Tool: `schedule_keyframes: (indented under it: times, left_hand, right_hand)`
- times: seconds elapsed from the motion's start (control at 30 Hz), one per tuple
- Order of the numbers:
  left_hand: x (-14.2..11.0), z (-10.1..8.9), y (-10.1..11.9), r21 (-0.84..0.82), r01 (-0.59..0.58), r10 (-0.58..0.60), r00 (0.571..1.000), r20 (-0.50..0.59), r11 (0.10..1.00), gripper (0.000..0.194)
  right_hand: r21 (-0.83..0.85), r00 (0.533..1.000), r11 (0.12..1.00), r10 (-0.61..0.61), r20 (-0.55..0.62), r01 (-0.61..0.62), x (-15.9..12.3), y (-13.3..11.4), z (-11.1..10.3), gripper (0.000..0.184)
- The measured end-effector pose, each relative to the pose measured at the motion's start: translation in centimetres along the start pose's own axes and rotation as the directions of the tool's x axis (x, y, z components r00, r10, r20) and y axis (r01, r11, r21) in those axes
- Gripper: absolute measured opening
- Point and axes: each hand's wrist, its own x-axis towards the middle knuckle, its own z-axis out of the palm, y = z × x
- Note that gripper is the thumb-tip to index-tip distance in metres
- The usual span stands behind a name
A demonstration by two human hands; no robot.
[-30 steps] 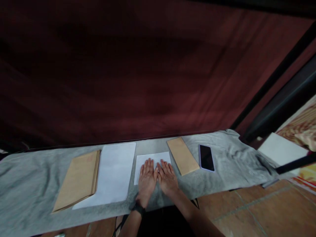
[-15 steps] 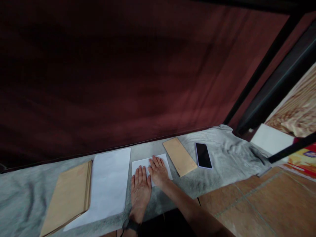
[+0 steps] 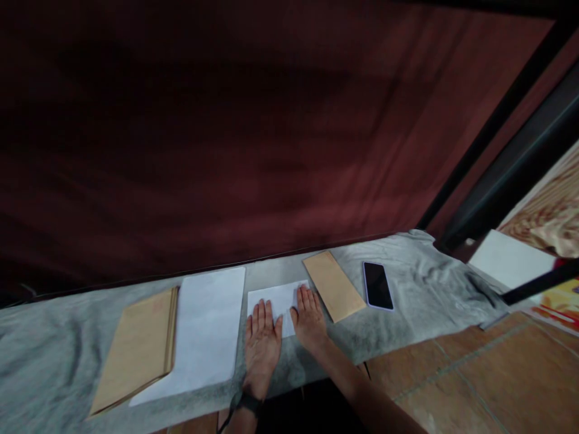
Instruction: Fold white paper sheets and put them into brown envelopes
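Note:
A small white sheet of paper (image 3: pixel 286 295), which looks folded, lies flat on the grey cloth in front of me. My left hand (image 3: pixel 262 340) rests palm down on its left part, fingers stretched out. On the right part of the same sheet my right hand (image 3: pixel 310 316) lies flat, its fingers extended toward the far edge. A strip of bare paper shows between the two hands. Just right of my right hand is a single brown envelope (image 3: pixel 333 286), lying at a slant.
Left of my hands lie large white sheets (image 3: pixel 210 325), partly under a stack of brown envelopes (image 3: pixel 140 343). A phone (image 3: pixel 378 286) lies to the right on the grey cloth (image 3: pixel 420 289). A dark red panel (image 3: pixel 271 150) rises behind. Tiled floor (image 3: pixel 474 367) shows at lower right.
My right hand has slid rightward across the small white sheet, away from my left hand. My left hand stays flat on the paper. The whole view has shifted slightly.

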Motion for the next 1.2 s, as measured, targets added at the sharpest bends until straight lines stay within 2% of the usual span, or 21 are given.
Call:
schedule_keyframes:
  times: [0.07, 0.13, 0.27, 0.37, 0.53, 0.7, 0.93, 1.2]
  left_hand:
    - [0.0, 0.0, 0.0, 0.004, 0.0, 0.0, 1.0, 0.008, 1.0, 0.063]
    - [0.0, 0.0, 0.0, -0.004, 0.009, -0.009, 1.0, 0.016, 1.0, 0.063]
    - [0.1, -0.1, 0.2, -0.03, 0.043, -0.041, 0.998, 0.048, 0.999, 0.061]
    - [0.8, -0.1, 1.4, -0.049, 0.047, -0.046, 0.998, 0.038, 0.998, 0.059]
    - [3.5, 0.3, 3.6, -0.113, -0.082, 0.089, 0.994, 0.059, 0.99, 0.055]
    - [4.8, 1.2, 2.2, -0.081, -0.09, 0.093, 0.995, 0.027, 0.993, 0.056]
    - [2.7, 1.6, -0.7, -0.005, -0.023, 0.022, 0.998, -0.066, 1.0, 0.058]
    - [-0.3, 0.1, -1.4, 0.008, 0.049, -0.048, 0.995, -0.091, 0.999, 0.059]
  right_hand:
    - [0.01, 0.993, 0.994, -0.109, 0.032, 0.109, -1.3, 0.3, -0.6, 0.053]
    - [0.008, 0.986, 0.988, -0.154, 0.069, 0.153, -2.2, 0.5, -1.1, 0.05]
    - [-0.001, 0.986, 0.992, -0.127, 0.106, 0.128, -2.6, 0.7, -1.7, 0.051]
    - [-0.012, 0.985, 0.991, -0.13, 0.112, 0.132, -2.6, 0.6, -1.8, 0.051]
    - [-0.048, 0.978, 0.985, -0.157, 0.139, 0.165, -2.6, 0.6, -1.8, 0.052]
    - [-0.074, 0.983, 0.982, -0.172, 0.058, 0.176, -2.7, 0.7, -1.4, 0.053]
    - [-0.075, 0.984, 0.981, -0.177, 0.002, 0.177, -2.8, 0.8, -1.2, 0.051]
    - [-0.068, 0.985, 0.983, -0.17, 0.031, 0.172, -2.8, 0.9, -1.2, 0.052]
